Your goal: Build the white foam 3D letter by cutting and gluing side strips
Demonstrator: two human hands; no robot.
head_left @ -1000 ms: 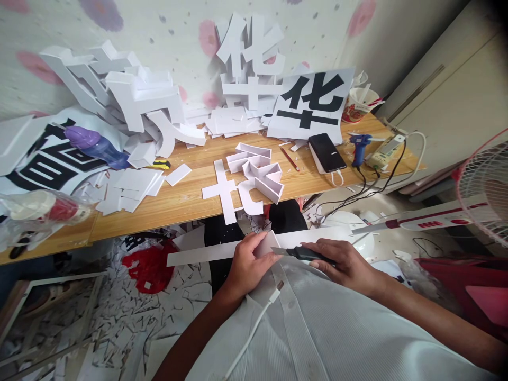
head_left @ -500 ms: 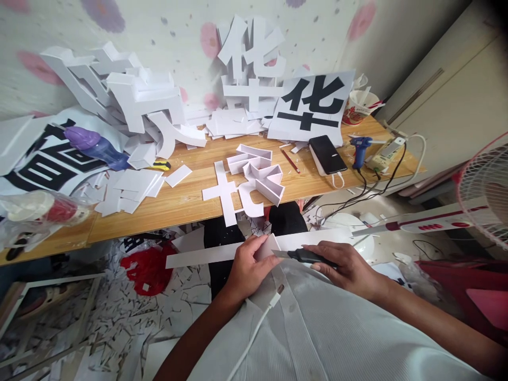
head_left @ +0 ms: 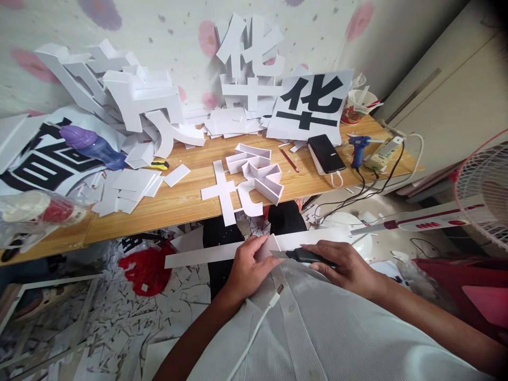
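Observation:
My left hand [head_left: 251, 264] is closed on a small white foam board piece [head_left: 270, 247], pinched between thumb and fingers close to my body. A black utility knife [head_left: 304, 256] is in my right hand [head_left: 344, 265], its blade pointing left and lying at the piece beside my left thumb. Whether the blade has cut in, I cannot tell. Under both hands a long white strip [head_left: 198, 257] runs across my lap. On the table ahead lies a white cut-out character [head_left: 224, 191], with upright side walls [head_left: 269, 189] along part of its right side.
The wooden table [head_left: 186, 203] holds a smartphone [head_left: 327, 153], a blue glue gun [head_left: 359, 151], a pencil [head_left: 289, 160] and a yellow cutter [head_left: 159, 164]. White letters [head_left: 146, 100] stand against the wall. A fan [head_left: 484, 185] is at the right; scraps [head_left: 119, 317] cover the floor.
The knife blade has shifted slightly left across the piece, and my right hand moved a little with it. My left hand keeps its hold. The view has shifted slightly.

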